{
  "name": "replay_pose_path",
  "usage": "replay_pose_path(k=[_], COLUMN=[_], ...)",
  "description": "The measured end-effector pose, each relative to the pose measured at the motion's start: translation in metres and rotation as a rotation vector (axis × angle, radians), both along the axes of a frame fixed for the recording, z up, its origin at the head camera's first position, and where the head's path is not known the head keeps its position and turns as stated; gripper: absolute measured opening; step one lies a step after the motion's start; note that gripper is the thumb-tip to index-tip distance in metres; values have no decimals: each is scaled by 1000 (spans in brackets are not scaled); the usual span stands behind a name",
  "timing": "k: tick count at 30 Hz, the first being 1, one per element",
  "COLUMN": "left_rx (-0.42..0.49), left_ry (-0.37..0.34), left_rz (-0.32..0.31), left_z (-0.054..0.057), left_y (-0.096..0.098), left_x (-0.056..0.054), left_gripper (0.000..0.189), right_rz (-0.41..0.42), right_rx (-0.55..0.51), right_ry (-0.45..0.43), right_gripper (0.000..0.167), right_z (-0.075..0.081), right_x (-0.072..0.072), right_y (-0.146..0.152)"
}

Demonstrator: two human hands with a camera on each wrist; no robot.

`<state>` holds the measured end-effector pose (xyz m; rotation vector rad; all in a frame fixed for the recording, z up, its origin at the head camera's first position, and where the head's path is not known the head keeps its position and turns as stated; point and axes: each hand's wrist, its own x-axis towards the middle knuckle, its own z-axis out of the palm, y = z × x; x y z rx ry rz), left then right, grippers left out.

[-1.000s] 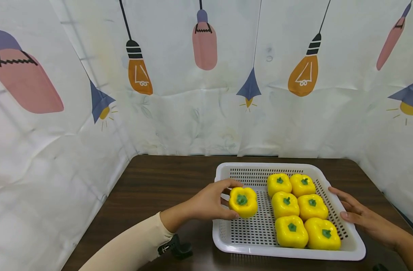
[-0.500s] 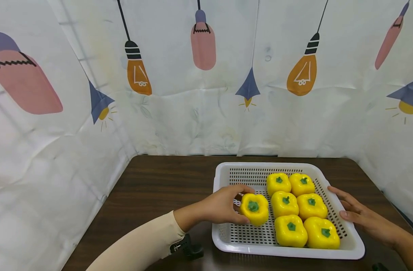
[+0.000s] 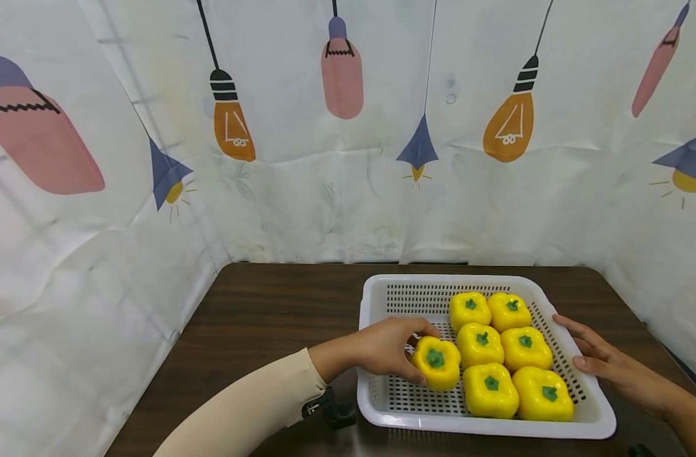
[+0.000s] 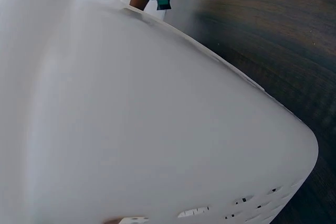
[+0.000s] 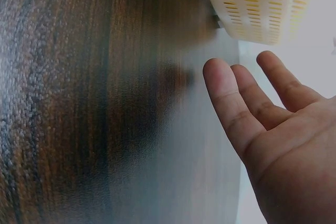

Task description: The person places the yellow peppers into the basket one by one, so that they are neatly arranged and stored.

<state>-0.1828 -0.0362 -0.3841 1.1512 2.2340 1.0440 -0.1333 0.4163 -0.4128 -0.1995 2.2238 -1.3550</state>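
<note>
In the head view my left hand (image 3: 384,348) holds a yellow bell pepper (image 3: 437,363) with a green stem, thumb on the near side and fingers on the far side. The pepper is over the left part of a white perforated plastic basket (image 3: 416,421). Several similar yellow peppers (image 3: 490,391) stand in two columns in the basket's right half, stems up. My right hand (image 3: 613,365) is at the basket's right rim, fingers extended; the right wrist view shows its fingers (image 5: 241,121) loosely spread. In the left wrist view the basket wall (image 4: 157,119) hides the held pepper.
The basket stands on a dark wood-grain table (image 3: 279,298). Behind and to the left hangs a white cloth (image 3: 302,209) printed with lamps and bulbs. A black strap device (image 3: 330,406) is on the left wrist.
My left hand has moved right and slightly toward me with the pepper, bringing it closer to the peppers in the basket. The right hand has stayed at the rim.
</note>
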Motion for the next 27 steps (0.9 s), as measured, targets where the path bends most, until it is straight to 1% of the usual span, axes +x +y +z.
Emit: replay_pose_path(k=[5, 8, 12, 16, 23, 27], left_rx=[-76, -102, -121, -139, -214, -237], left_ry=[70, 95, 95, 90, 144, 163], left_rz=[-20, -21, -14, -4, -9, -12], left_z=[-2, -5, -6, -5, -6, -7], left_y=[4, 6, 8, 10, 12, 13], left_x=[-2, -3, -3, -1, 1, 2], left_gripper=[69, 69, 69, 69, 68, 67], right_rz=[0, 12, 17, 16, 18, 17], right_rx=[-19, -48, -64, -63, -73, -72], right_ry=[-8, -11, -18, -24, -31, -27], right_gripper=[70, 69, 69, 69, 69, 69], right_z=[0, 0, -1, 0, 0, 0], right_x=[1, 0, 0, 1, 1, 1], right_y=[1, 2, 3, 2, 2, 2])
